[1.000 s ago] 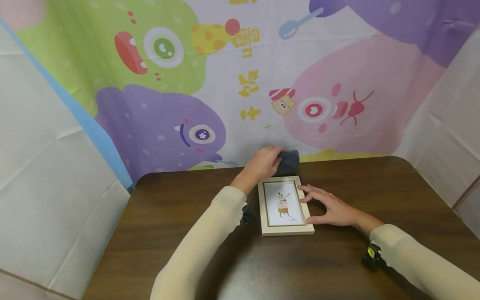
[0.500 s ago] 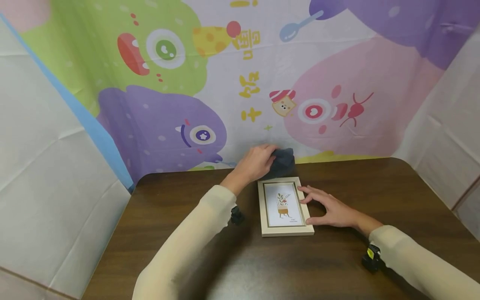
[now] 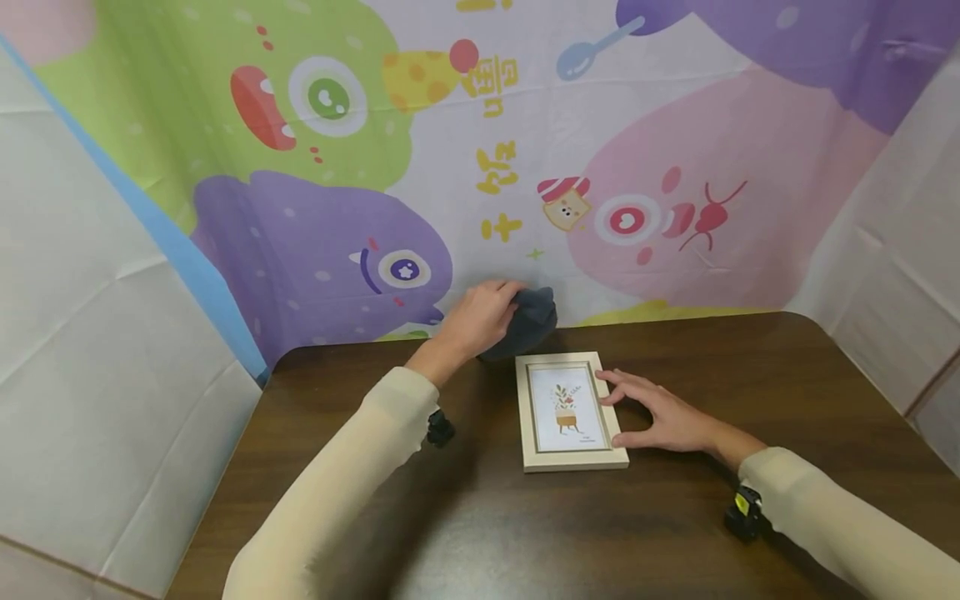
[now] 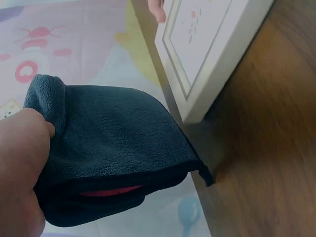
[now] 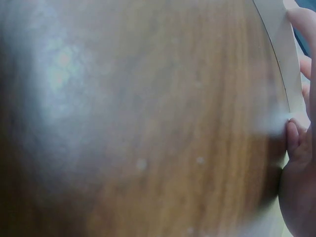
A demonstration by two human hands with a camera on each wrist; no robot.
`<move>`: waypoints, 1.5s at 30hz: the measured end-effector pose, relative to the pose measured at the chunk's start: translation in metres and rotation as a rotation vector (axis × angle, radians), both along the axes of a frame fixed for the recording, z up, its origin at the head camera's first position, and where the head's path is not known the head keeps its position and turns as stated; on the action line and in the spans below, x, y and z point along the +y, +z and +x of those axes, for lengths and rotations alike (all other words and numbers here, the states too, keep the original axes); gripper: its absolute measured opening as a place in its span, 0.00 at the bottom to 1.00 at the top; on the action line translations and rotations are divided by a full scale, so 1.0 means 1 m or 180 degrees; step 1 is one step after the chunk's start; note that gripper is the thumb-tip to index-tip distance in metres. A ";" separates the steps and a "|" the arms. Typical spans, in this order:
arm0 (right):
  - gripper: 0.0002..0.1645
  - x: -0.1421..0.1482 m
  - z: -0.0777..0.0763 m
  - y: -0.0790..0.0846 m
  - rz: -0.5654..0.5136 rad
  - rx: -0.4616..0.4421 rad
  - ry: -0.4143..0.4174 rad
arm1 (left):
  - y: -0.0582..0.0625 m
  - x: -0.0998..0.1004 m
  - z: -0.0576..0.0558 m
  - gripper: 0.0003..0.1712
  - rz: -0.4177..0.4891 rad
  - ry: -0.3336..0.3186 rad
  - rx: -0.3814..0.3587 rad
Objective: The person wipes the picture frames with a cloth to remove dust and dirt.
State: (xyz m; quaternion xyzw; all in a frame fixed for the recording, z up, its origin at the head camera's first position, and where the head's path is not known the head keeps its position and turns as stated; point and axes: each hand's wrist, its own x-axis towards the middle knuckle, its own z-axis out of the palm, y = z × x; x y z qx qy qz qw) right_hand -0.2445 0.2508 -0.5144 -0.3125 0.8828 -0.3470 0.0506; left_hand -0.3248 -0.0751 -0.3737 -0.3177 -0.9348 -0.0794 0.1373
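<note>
My left hand (image 3: 471, 321) grips a folded dark grey-blue cloth (image 3: 531, 323) by its upper part, close to the back edge of the table. In the left wrist view the cloth (image 4: 118, 133) looks fleecy, with dark edging and a strip of pink inside its fold. A cream picture frame (image 3: 574, 461), showing a potted plant drawing, lies flat on the table just in front. Spread along the frame's right border, my right hand (image 3: 667, 419) touches it with fingertips near the top and thumb lower down. The right wrist view catches only part of this hand (image 5: 300, 182).
The dark wooden table (image 3: 540, 542) extends around the frame on every side. Behind it hangs a curtain (image 3: 420, 208) printed with cartoon monsters, right at the back edge. Pale panels (image 3: 97, 333) flank the table.
My left hand has moved left with the cloth, from behind the frame to beyond its top left corner. The right hand and the frame have stayed where they were.
</note>
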 end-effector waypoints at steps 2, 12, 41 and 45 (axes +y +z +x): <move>0.28 0.000 0.000 0.000 0.0004 -0.0003 -0.0007 | 0.001 -0.005 0.000 0.20 -0.0039 0.0041 0.0004; 0.27 -0.001 0.000 0.002 -0.0008 -0.0010 0.0007 | 0.002 -0.031 -0.003 0.17 -0.0003 0.0125 0.0191; 0.27 0.001 0.001 0.000 -0.0027 -0.0042 -0.0009 | -0.055 -0.019 0.008 0.18 -0.0627 -0.0311 -0.0063; 0.27 0.001 0.001 0.000 -0.0021 -0.0043 -0.0001 | -0.061 -0.019 0.012 0.19 -0.0725 -0.0432 -0.0187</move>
